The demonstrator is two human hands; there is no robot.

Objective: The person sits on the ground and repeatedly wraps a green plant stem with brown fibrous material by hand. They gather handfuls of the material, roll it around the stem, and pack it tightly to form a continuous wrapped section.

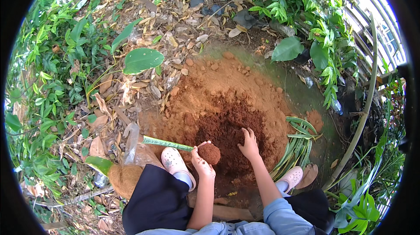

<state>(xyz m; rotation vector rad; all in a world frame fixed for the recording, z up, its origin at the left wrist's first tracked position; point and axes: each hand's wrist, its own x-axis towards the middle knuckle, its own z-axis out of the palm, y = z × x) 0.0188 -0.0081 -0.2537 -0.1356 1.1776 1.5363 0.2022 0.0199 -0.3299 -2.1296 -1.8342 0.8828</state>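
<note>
My left hand is closed around a round ball of reddish-brown soil, with dirt stuck to the fingers. A long green leaf with pale edges points left from the same hand; whether its base sits inside the ball is hidden. Over the dark, moist part of a soil mound, my right hand is held with its fingers apart and nothing in them. Lighter, drier soil rings the dark patch. Right of the mound lies a bunch of cut striped leaves.
Brown coconut-like fibre and a clear plastic bag are by my left knee, beside a plastic bottle. My pale clogs flank the mound. Dry leaves and green plants surround it. A curved stem rises at right.
</note>
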